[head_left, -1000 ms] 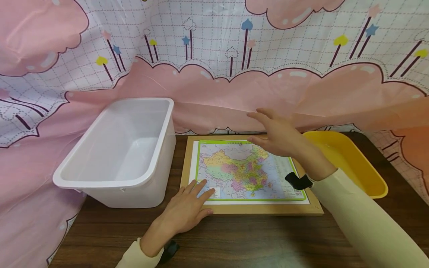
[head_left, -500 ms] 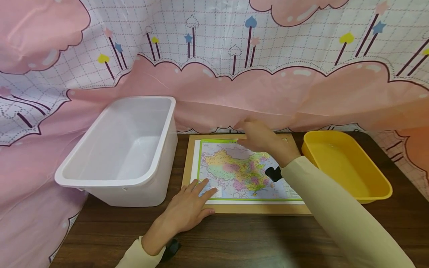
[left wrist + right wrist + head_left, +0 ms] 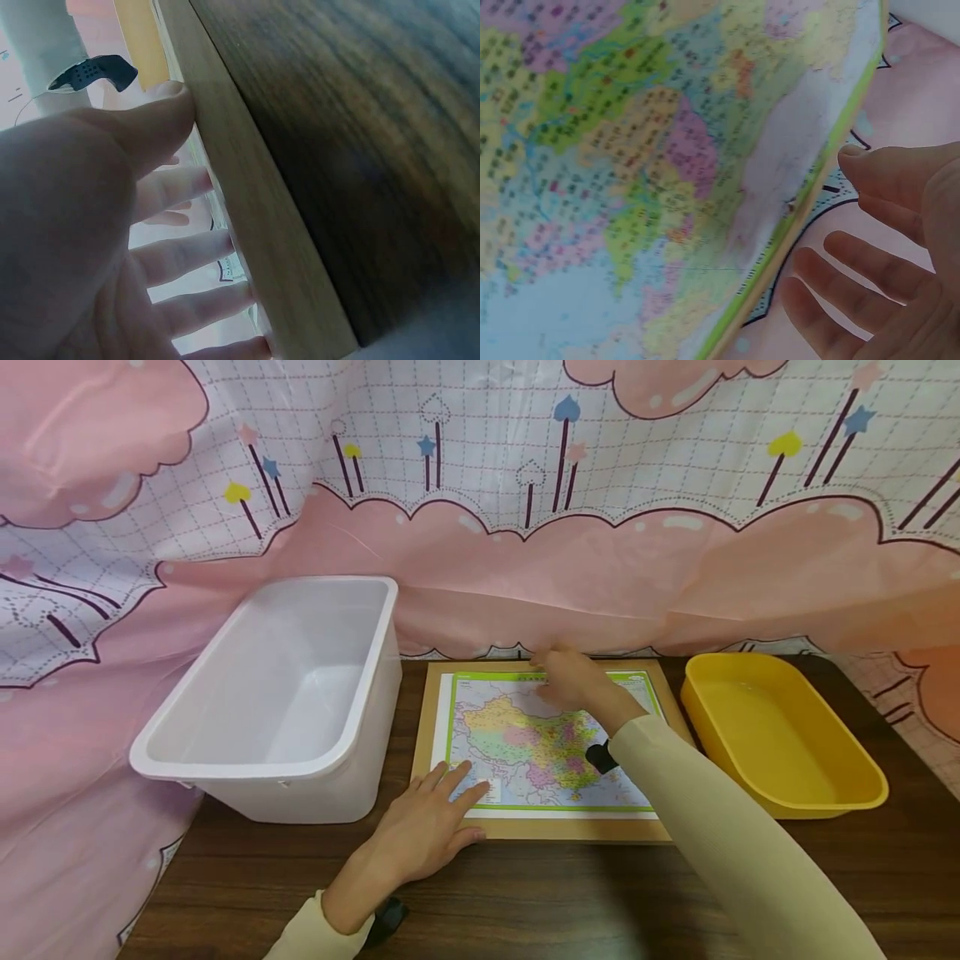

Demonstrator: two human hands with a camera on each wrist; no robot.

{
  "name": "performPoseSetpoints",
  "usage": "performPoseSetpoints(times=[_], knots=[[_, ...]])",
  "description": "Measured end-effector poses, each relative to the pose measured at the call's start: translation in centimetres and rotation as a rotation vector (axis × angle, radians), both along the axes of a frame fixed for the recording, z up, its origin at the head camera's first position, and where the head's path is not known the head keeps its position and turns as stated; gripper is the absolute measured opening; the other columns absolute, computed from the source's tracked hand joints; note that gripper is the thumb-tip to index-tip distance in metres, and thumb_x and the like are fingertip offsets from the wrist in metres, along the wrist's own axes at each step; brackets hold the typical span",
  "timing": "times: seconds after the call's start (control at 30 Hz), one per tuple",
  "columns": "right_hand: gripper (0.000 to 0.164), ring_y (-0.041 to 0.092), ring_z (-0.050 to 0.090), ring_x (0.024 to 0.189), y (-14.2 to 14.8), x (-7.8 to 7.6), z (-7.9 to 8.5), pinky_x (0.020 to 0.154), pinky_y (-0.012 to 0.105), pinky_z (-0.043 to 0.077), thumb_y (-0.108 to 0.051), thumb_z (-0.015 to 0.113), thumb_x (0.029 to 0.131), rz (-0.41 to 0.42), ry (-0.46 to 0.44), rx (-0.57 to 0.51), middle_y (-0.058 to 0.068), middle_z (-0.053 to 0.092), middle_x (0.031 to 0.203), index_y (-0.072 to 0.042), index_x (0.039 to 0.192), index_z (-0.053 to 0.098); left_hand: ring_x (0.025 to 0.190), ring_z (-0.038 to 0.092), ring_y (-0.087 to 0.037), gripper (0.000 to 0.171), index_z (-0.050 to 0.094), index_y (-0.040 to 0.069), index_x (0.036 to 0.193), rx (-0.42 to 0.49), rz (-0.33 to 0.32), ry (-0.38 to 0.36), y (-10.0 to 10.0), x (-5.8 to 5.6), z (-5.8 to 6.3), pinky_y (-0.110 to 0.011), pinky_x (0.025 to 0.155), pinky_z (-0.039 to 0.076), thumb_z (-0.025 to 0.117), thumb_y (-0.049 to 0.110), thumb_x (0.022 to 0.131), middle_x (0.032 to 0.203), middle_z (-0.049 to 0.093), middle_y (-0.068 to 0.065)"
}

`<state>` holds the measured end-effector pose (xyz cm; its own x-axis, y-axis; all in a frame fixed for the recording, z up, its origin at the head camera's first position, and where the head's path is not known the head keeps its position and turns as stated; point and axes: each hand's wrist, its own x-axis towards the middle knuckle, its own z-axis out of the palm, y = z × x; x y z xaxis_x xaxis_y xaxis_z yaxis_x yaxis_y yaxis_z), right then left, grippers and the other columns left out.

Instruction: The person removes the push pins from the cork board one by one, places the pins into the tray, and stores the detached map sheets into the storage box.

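A map sheet [image 3: 517, 743] with a green border lies over white paper on a wooden-edged board [image 3: 555, 829]. My left hand [image 3: 416, 827] rests at the board's near left part, fingers spread over the map's lower corner. Its thumb [image 3: 161, 112] lies along the wooden near edge in the left wrist view. My right hand [image 3: 573, 681] reaches over the map to the middle of its far edge. There its thumb and loosely bent fingers hang apart, as the right wrist view shows, with nothing between them. A small dark knob-like spot [image 3: 791, 205] sits on the green border.
A deep white tub [image 3: 247, 768] stands left of the board. To the right is a shallow yellow tray [image 3: 787, 727]. Everything stands on a dark wood table [image 3: 540, 902], with a pink patterned cloth [image 3: 480, 560] hanging behind.
My right hand has moved left and down, from above the map's far right part to the middle of its far edge. My left hand has stayed in place.
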<state>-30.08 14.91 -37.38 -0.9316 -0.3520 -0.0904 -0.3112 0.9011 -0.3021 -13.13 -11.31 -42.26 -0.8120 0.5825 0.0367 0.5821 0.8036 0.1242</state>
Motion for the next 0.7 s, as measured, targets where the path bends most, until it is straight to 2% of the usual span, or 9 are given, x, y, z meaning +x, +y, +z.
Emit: performPoseSetpoints(times=[0.4, 0.6, 0.7], knots=[[0.056, 0.050, 0.040, 0.153, 0.0, -0.6, -1.9, 0.114, 0.059, 0.049, -0.016, 0.066, 0.102, 0.006, -0.052, 0.082, 0.026, 0.036, 0.169, -0.010, 0.156, 0.053, 0.148, 0.050, -0.046, 0.057, 0.058, 0.020, 0.152, 0.010, -0.007, 0.008, -0.2, -0.1, -0.1, -0.064, 0.109, 0.053, 0.064, 0.050, 0.104, 0.164, 0.049, -0.015], [0.039, 0.040, 0.056, 0.138, -0.1, -0.9, -2.3, 0.115, 0.054, 0.049, -0.010, 0.059, 0.104, 0.038, 0.013, 0.121, 0.021, 0.059, 0.147, -0.005, 0.141, 0.068, 0.147, 0.051, -0.046, 0.058, 0.059, 0.020, 0.151, 0.013, -0.033, 0.043, -0.3, -0.1, -0.3, -0.063, 0.108, 0.053, 0.065, 0.050, 0.103, 0.162, 0.051, -0.016], [0.034, 0.037, 0.059, 0.132, -0.2, -1.1, -2.2, 0.113, 0.052, 0.050, -0.005, 0.056, 0.104, 0.059, 0.029, 0.132, 0.020, 0.065, 0.137, -0.002, 0.133, 0.073, 0.146, 0.052, -0.046, 0.058, 0.059, 0.019, 0.151, 0.014, -0.038, 0.052, -0.4, -0.1, -0.3, -0.063, 0.109, 0.053, 0.066, 0.050, 0.103, 0.161, 0.052, -0.016]])
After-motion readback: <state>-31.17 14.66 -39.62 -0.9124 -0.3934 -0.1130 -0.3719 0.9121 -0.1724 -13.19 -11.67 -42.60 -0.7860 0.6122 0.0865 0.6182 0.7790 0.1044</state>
